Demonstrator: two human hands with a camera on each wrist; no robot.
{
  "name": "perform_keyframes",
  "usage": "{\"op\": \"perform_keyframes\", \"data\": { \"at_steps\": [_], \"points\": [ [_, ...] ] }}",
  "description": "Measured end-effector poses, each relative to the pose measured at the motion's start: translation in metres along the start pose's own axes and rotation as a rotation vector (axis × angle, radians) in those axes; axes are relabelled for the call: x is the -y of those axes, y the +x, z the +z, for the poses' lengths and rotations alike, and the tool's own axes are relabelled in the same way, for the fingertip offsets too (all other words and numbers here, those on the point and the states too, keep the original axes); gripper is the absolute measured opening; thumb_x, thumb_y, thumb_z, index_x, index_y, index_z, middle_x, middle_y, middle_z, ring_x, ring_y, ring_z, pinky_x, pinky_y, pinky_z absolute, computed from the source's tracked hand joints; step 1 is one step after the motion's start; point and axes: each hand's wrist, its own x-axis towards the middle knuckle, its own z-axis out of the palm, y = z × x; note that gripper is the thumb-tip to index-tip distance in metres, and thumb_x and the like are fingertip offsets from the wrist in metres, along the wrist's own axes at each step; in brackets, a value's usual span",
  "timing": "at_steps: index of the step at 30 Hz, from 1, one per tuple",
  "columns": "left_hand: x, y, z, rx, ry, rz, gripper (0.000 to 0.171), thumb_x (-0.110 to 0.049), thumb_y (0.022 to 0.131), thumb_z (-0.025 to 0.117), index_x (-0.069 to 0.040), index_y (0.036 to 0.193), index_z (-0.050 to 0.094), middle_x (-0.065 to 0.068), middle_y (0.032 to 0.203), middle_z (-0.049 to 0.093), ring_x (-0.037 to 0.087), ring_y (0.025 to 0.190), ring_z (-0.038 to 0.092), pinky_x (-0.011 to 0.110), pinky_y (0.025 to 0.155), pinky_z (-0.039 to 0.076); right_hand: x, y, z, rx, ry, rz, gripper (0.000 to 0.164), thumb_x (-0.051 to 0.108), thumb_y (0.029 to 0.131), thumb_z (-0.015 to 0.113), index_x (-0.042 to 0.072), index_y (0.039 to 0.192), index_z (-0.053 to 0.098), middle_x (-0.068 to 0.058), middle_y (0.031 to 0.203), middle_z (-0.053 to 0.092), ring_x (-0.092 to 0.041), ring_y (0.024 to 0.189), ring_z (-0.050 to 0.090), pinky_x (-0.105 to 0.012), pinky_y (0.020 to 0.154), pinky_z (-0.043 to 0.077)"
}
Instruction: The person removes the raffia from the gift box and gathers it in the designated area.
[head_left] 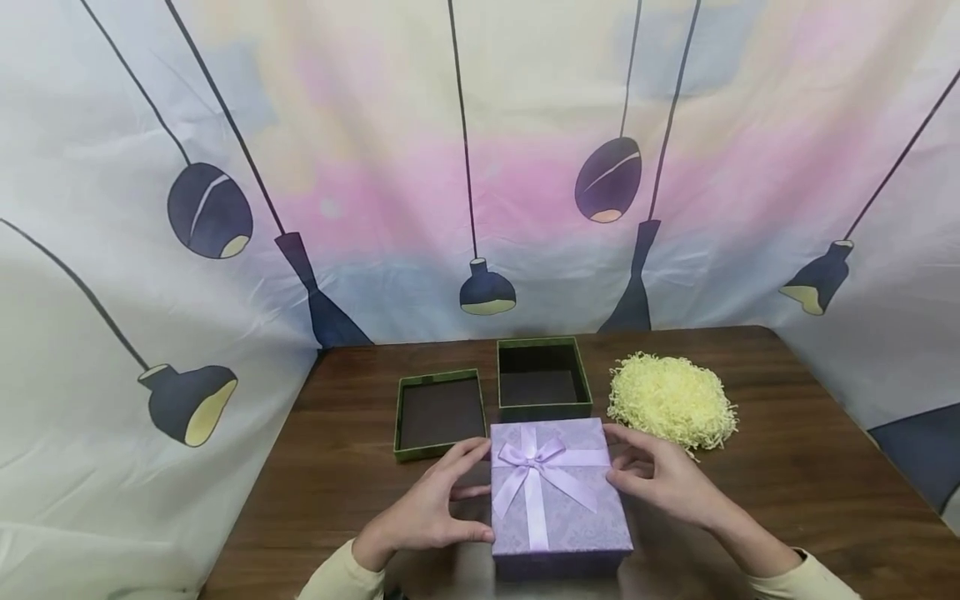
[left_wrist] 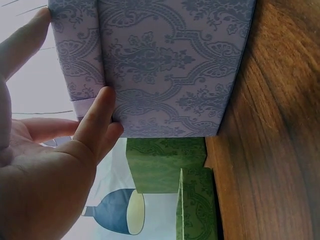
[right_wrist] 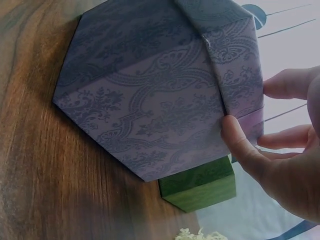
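A lilac, damask-patterned gift box (head_left: 558,568) stands at the table's near side, its lid (head_left: 577,527) on top. Pale purple ribbon crosses the lid and ends in a bow (head_left: 532,460). My left hand (head_left: 420,510) holds the lid's left side, thumb and fingers spread along it. On the opposite side my right hand (head_left: 670,479) holds the lid in the same manner. Both wrist views show fingertips at the seam where the lid (left_wrist: 77,55) meets the box body (right_wrist: 150,110). The inside of the gift box is hidden.
Behind the gift box stands an open green box (head_left: 546,411) with a dark inside. Left of it lies a shallow green lid (head_left: 441,452), hollow side up. A heap of pale yellow shredded paper (head_left: 671,400) sits right on the brown wooden table (head_left: 330,442). A lamp-printed cloth (head_left: 390,167) hangs behind.
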Motion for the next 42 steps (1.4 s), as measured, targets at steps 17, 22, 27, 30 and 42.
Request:
{"op": "perform_keyframes", "data": {
  "at_steps": [17, 22, 27, 30, 42],
  "points": [
    [0.002, -0.009, 0.011, -0.038, 0.016, 0.062, 0.098, -0.023, 0.079, 0.083, -0.004, 0.154, 0.022, 0.011, 0.151, 0.025, 0.028, 0.139, 0.034, 0.028, 0.096, 0.053, 0.003, -0.006, -0.001, -0.027, -0.056, -0.006, 0.054, 0.009, 0.091, 0.068, -0.011, 0.137, 0.047, -0.016, 0.110, 0.064, -0.003, 0.088, 0.063, -0.025, 0.078, 0.059],
    [0.002, -0.009, 0.012, -0.055, 0.020, 0.082, 0.097, -0.021, 0.079, 0.083, -0.004, 0.154, 0.024, 0.011, 0.150, 0.027, 0.027, 0.139, 0.035, 0.028, 0.096, 0.053, 0.003, -0.006, 0.000, -0.041, -0.062, -0.016, 0.052, 0.008, 0.091, 0.068, -0.009, 0.137, 0.049, -0.017, 0.114, 0.063, -0.003, 0.089, 0.064, -0.025, 0.079, 0.059],
    [-0.001, -0.006, 0.006, -0.061, 0.026, 0.078, 0.097, -0.023, 0.079, 0.083, -0.004, 0.153, 0.025, 0.010, 0.150, 0.026, 0.028, 0.139, 0.035, 0.028, 0.096, 0.053, 0.007, 0.000, -0.002, -0.049, -0.028, -0.042, 0.053, 0.005, 0.090, 0.068, -0.011, 0.136, 0.048, -0.025, 0.119, 0.062, -0.004, 0.090, 0.064, -0.026, 0.080, 0.059],
    [-0.004, -0.004, 0.003, -0.083, 0.026, 0.071, 0.097, -0.024, 0.078, 0.084, -0.006, 0.154, 0.026, 0.009, 0.151, 0.026, 0.027, 0.140, 0.034, 0.029, 0.097, 0.053, 0.009, 0.005, -0.004, -0.051, -0.006, -0.063, 0.054, 0.001, 0.089, 0.068, -0.012, 0.137, 0.047, -0.030, 0.128, 0.056, -0.005, 0.092, 0.064, -0.024, 0.080, 0.059],
    [-0.007, 0.001, -0.006, -0.107, -0.003, 0.113, 0.099, -0.019, 0.074, 0.086, -0.005, 0.153, 0.027, 0.011, 0.153, 0.026, 0.021, 0.139, 0.035, 0.034, 0.098, 0.053, 0.008, 0.012, -0.005, -0.076, 0.048, -0.013, 0.054, 0.002, 0.090, 0.068, -0.007, 0.139, 0.047, -0.019, 0.114, 0.062, -0.008, 0.091, 0.064, -0.024, 0.076, 0.059]
  ]
}}
